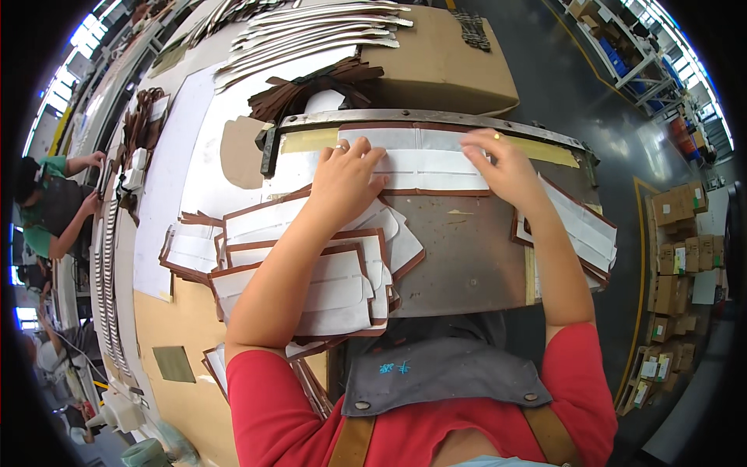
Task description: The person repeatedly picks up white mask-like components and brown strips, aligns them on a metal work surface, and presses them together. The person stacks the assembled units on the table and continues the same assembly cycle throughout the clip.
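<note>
I'm holding my left hand loosely open, my right hand half-curled (pinching or not, I can't tell) at the panel, which is lying beside the bar; uneven pushing could be skewing it.

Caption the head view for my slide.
Left hand and right hand at a brown-edged white panel along a metal bar; similar panels stacked nearby.

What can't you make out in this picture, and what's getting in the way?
All in the head view:
- Part of the brown-edged white panel: covered by the left hand.
- Lower pieces of the left panel stack: hidden by the upper ones and the left forearm.
- Part of the right panel stack: behind the right forearm.
- What the co-worker's hands hold: too small.
- Labels on the cartons: too small to read.
</note>
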`<action>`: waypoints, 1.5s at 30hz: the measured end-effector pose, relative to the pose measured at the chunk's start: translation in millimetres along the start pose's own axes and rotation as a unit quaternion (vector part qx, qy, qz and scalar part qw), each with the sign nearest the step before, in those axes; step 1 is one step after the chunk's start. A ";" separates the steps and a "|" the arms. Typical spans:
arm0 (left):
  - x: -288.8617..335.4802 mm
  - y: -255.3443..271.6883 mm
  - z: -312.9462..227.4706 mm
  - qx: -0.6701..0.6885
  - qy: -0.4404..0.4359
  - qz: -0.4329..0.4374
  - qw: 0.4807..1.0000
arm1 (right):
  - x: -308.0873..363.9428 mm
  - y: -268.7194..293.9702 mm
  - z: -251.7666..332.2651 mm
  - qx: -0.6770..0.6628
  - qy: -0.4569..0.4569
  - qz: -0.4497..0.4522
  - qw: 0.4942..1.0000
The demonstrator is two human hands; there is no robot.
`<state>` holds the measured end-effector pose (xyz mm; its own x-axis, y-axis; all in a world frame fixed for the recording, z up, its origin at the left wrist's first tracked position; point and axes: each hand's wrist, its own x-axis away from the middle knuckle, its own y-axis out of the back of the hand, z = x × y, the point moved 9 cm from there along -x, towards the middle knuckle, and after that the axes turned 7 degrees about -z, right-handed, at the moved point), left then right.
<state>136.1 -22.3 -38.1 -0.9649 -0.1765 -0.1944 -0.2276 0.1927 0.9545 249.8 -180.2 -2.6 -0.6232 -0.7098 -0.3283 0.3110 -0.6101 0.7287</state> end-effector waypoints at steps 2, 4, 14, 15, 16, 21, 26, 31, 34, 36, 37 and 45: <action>0.5 0.0 1.4 -0.008 -0.009 -0.017 1.000 | 4.3 -23.4 -10.1 0.076 0.054 0.008 0.996; 3.4 -4.7 5.5 -0.044 -0.025 -0.063 0.997 | 5.8 -33.1 -19.2 0.124 0.081 0.015 0.989; -4.1 -17.7 6.5 -0.042 -0.017 -0.046 0.998 | 9.8 -32.5 -17.8 0.221 0.124 -0.015 0.967; -2.4 -18.1 5.9 -0.057 -0.026 -0.067 0.996 | 10.3 -31.6 -14.2 0.227 0.135 -0.031 0.964; -0.9 -16.7 4.3 -0.072 -0.034 -0.087 0.993 | 10.7 -31.4 -12.7 0.219 0.132 -0.031 0.966; -2.1 -9.5 -1.5 -0.009 -0.038 -0.081 0.996 | 10.4 -27.9 -6.5 0.204 0.120 -0.023 0.971; 0.7 -7.6 -3.9 -0.013 -0.040 -0.085 0.995 | 9.3 -30.2 0.4 0.232 0.131 -0.014 0.964; 1.6 -5.3 -8.4 -0.010 -0.055 -0.113 0.992 | -25.4 -44.2 22.2 0.109 0.158 0.004 0.981; -0.2 -6.7 -10.9 -0.009 -0.062 -0.108 0.992 | -53.1 -78.2 35.3 0.020 0.201 0.019 0.979; 0.0 -10.8 -4.6 -0.005 -0.043 -0.096 0.994 | -64.2 -102.4 43.1 -0.006 0.232 0.049 0.971; -0.7 -11.8 -2.0 -0.002 -0.035 -0.090 0.995 | -67.4 -106.0 43.5 -0.001 0.223 0.043 0.974; -10.5 -7.6 22.2 -0.085 0.033 -0.103 0.990 | -49.3 -108.0 48.4 0.161 0.274 -0.014 0.948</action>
<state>145.0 -0.4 -48.4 -0.8879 -0.2594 -0.3798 -0.3886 -0.0187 0.9212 212.2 -62.2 -36.0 -0.1350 -0.8249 -0.5489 0.0100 -0.5551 0.8317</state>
